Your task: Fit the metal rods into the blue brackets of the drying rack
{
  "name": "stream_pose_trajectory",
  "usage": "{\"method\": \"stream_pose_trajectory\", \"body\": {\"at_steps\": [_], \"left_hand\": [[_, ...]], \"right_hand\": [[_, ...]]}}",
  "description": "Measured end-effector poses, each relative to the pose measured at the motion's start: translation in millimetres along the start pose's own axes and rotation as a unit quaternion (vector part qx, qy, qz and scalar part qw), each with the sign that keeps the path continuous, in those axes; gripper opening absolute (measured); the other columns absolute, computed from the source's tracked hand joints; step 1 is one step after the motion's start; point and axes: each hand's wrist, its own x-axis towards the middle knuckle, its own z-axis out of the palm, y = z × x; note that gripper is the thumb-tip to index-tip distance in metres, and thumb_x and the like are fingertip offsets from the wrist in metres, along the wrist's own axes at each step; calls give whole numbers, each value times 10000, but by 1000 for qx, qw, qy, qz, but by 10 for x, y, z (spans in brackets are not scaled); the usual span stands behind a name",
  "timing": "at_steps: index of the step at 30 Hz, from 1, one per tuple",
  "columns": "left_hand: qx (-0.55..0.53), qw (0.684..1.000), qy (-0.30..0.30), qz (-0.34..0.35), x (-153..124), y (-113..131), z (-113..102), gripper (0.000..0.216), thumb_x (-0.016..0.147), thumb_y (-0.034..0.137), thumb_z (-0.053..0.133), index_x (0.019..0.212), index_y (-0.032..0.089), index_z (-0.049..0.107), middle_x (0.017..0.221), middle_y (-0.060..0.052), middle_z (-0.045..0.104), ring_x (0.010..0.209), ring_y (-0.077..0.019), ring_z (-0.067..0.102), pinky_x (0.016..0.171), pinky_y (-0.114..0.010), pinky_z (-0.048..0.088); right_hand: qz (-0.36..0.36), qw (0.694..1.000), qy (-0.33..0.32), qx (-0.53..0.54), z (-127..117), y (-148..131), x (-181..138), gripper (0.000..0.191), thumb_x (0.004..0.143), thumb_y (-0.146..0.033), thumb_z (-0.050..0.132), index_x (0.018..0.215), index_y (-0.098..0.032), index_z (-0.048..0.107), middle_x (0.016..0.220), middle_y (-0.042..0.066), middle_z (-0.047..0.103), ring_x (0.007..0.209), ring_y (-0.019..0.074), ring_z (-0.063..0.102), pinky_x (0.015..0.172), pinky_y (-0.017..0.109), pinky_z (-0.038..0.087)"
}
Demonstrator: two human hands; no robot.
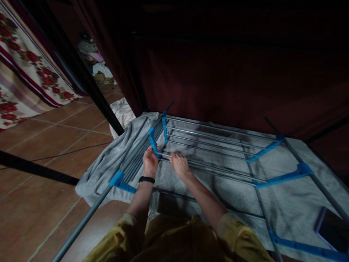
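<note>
A metal rack of grey tubes with blue plastic brackets lies across a grey blanket in front of me. My left hand (150, 160), with a black band at the wrist, is closed around the lower end of a blue bracket (153, 140). Just to its right, my right hand (179, 163) grips a thin metal rod (165, 155) whose left end meets that bracket. More parallel rods (209, 142) run to the blue brackets (289, 175) on the right. Whether the rod's end sits inside the bracket is hidden by my fingers.
The grey blanket (289, 203) lies under the rack, and a phone (334, 229) rests on it at right. Black poles (98, 98) cross the left side above the tiled floor (62, 145). A dark red cloth (218, 87) hangs behind; a floral curtain (32, 62) is at far left.
</note>
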Motion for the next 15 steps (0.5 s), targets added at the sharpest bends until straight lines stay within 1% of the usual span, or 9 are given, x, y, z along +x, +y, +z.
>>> {"method": "stream_pose_trajectory", "body": {"at_steps": [2, 4, 8, 12, 15], "left_hand": [[-14, 1000, 22, 4, 19, -11, 18, 291, 825, 496, 722, 764, 213, 687, 765, -12, 720, 762, -181, 663, 874, -351, 511], [-19, 999, 36, -8, 31, -19, 42, 318, 858, 517, 724, 786, 210, 685, 772, -6, 717, 731, -166, 654, 849, -339, 517], [-9, 999, 36, -34, 35, -35, 74, 381, 898, 561, 736, 844, 187, 686, 788, -5, 703, 710, -144, 644, 824, -318, 521], [-6, 998, 50, -23, 35, -67, 79, 402, 912, 563, 737, 829, 172, 688, 774, -7, 692, 701, -131, 627, 805, -303, 518], [-2, 998, 53, -13, 40, -95, 70, 415, 913, 572, 735, 818, 171, 690, 766, -9, 688, 709, -132, 626, 802, -296, 516]], "right_hand": [[-4, 1000, -8, 7, -13, 46, -35, 366, 1109, -371, 342, 1258, -205, 631, 1246, 147, 738, 1163, 219, 694, 993, 336, 519], [-12, 999, -24, 17, -45, 66, -28, 370, 1110, -372, 336, 1255, -213, 637, 1260, 141, 735, 1170, 222, 695, 967, 332, 529], [-17, 998, -58, 24, -123, 76, 8, 379, 1111, -380, 333, 1282, -220, 631, 1288, 139, 735, 1178, 230, 708, 949, 339, 533], [-20, 997, -75, 29, -163, 97, 27, 410, 1115, -393, 308, 1311, -225, 626, 1290, 140, 747, 1162, 233, 727, 955, 354, 527], [-22, 996, -82, 38, -168, 118, 56, 415, 1113, -413, 318, 1295, -230, 643, 1264, 128, 765, 1177, 246, 727, 963, 359, 519]]}}
